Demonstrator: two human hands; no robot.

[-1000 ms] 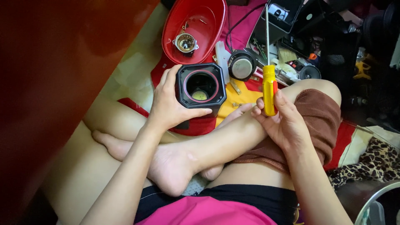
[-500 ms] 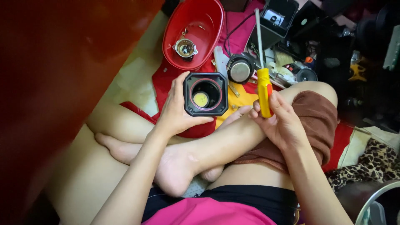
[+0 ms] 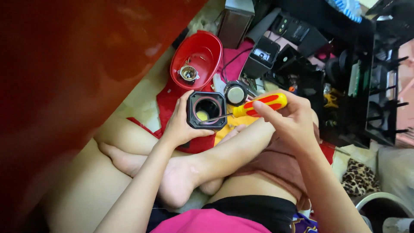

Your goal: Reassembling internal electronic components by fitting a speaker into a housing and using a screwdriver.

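the yellow and red screwdriver (image 3: 258,105) has swung over since a moment ago: it stood upright in the right hand (image 3: 290,120) then, and now it lies nearly level, its metal tip reaching into the open mouth of the black square housing (image 3: 206,110). the housing has stayed above the crossed legs, with the left hand (image 3: 180,125) wrapped round its left side and underside. that reads as work now starting inside the housing, likely on a screw or part set deep in it.

the right hand's grip is closed round the screwdriver handle, fingers on top. the left hand's grip is closed on the housing, holding it with the opening turned up toward the camera.

what the tip meets is hard to tell: only a yellowish round patch shows at the bottom, and any screw is too small or shadowed to see. the red bowl (image 3: 202,54) on the floor beyond holds a small metal part (image 3: 188,73), and a round black speaker (image 3: 235,92) lies just beside the housing. the clutter of dark boxes at upper right is cut off and hard to sort out.
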